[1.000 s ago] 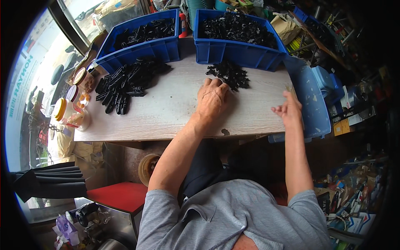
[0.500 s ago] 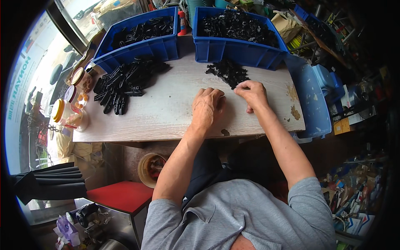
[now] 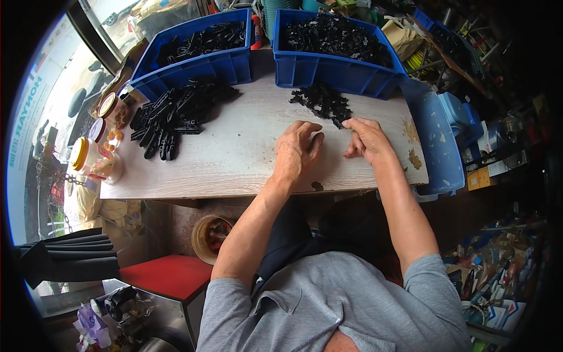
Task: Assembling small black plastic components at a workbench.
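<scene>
My left hand (image 3: 298,151) rests low over the middle of the table, its fingers curled. Whatever it may hold is hidden beneath the fingers. My right hand (image 3: 369,139) is at the near edge of a loose pile of small black plastic parts (image 3: 321,101). Its thumb and index finger are pressed together beside the nearest pieces, and I cannot make out what is between them. Farther left lies a heap of long, narrow black plastic pieces (image 3: 179,114), apart from both hands.
Two blue bins stand at the back: the left bin (image 3: 202,71) holds long black pieces, the right bin (image 3: 328,69) small black parts. Jars (image 3: 88,154) line the table's left edge. A light-blue plastic panel (image 3: 437,144) flanks the right edge. Below stands a bucket (image 3: 202,237).
My right hand has shifted slightly right, its fingertips still near the pile. The left hand has moved a little, and its thumb now shows apart from the index finger.
</scene>
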The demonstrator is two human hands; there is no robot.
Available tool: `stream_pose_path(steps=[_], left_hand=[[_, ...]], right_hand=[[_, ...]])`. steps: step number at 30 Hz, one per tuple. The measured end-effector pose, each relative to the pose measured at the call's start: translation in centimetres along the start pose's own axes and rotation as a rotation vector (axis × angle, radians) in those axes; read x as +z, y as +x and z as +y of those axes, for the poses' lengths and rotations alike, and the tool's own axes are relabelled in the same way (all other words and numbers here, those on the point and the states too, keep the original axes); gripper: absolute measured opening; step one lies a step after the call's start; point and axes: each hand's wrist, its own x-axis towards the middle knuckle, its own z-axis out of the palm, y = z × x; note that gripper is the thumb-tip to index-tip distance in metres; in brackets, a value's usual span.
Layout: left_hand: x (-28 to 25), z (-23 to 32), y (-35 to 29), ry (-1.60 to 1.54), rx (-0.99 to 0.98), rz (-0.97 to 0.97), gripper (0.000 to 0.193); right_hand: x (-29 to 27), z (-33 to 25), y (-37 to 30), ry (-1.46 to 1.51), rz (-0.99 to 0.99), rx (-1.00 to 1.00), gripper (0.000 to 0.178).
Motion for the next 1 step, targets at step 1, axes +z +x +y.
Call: stream_pose_path(steps=[1], left_hand=[[-0.07,0.41,0.04,-0.025,-0.016,-0.007,0.018]], right_hand=[[-0.11,0.13,-0.12,0.018,-0.027,0.002,0.024]])
